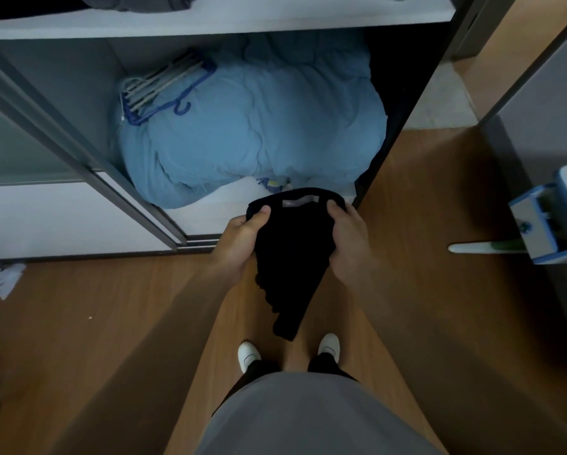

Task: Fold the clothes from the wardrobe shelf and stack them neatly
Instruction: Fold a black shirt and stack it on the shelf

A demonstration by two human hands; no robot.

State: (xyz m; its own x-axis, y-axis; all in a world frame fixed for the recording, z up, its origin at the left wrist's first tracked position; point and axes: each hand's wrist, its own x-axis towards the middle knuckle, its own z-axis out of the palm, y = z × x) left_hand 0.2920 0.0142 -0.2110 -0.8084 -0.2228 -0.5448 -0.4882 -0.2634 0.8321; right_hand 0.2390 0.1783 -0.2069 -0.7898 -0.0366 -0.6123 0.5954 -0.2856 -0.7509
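A black garment (292, 254) is gripped at its top edge by the left hand (241, 239) and right hand (349, 238), fingers curled round the fabric. It is held hanging above the wooden floor (111, 323), just in front of the open wardrobe (78, 103). 1 light blue duvet (259, 126) with a hanger bundle (164, 90) on top is seen in the lower compartment.

We stand on the floor (111, 323) facing the wardrobe (46, 119), our left hand (239, 241) and right hand (349, 238) holding a garment (292, 251) between them, just on the near side of the wardrobe's open front. Inside, low down, lies a duvet (259, 126), with hangers (164, 90) on its far left part. Above it, the shelf (210, 24) carries clothes (151, 3). A paper scrap (5, 279) lies on the floor well to the left
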